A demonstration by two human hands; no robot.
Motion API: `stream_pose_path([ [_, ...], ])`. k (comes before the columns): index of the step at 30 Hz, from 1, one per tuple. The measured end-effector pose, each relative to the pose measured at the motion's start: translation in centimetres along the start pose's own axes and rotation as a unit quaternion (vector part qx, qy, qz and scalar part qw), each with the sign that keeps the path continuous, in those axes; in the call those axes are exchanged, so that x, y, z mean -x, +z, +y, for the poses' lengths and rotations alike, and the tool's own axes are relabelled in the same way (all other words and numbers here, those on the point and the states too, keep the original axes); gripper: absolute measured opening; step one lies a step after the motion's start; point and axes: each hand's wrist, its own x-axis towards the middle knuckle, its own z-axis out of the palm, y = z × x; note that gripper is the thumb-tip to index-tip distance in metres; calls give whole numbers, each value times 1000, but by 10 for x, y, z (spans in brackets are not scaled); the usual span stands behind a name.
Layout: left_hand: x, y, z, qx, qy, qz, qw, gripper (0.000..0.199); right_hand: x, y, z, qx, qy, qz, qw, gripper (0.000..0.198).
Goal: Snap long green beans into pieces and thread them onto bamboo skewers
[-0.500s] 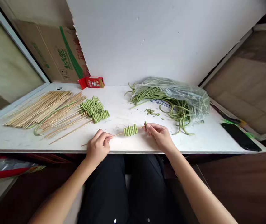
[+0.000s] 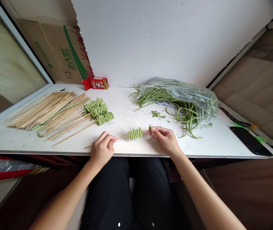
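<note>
Near the table's front edge, my left hand (image 2: 102, 147) is closed around a thin wooden skewer (image 2: 122, 137). Several short green bean pieces (image 2: 135, 133) sit side by side along the skewer, between my two hands. My right hand (image 2: 163, 138) pinches one more bean piece (image 2: 150, 128) at the skewer's right end; whether the tip has gone through it is hard to see. Left of centre lie finished skewers of bean pieces (image 2: 98, 110), their sticks pointing left.
A pile of bare skewers (image 2: 40, 110) with a long bean across it lies on the left. On the right, long beans (image 2: 157, 97) spill from a clear plastic bag (image 2: 198, 95) beside small trimmings (image 2: 156, 114). A red box (image 2: 99, 83) stands behind; a black phone (image 2: 250, 140) lies far right.
The whole view has shifted slightly. My hands, the skewer and the bean piece in my right hand keep nearly the same positions relative to each other.
</note>
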Motion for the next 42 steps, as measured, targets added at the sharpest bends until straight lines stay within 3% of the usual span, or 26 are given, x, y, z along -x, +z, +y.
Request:
stream_pose_path([
  [9,0,1,0,2,-3,3,1000,18,1,4,-4,27,5,-9,1000,37],
  [16,1,1,-1,27,-13,9,1000,16,0,4,-7,-9,19,19,1000,37],
  [42,2,0,3,1,8,15,1000,20,10,22,-8,39,5,66,997,38],
])
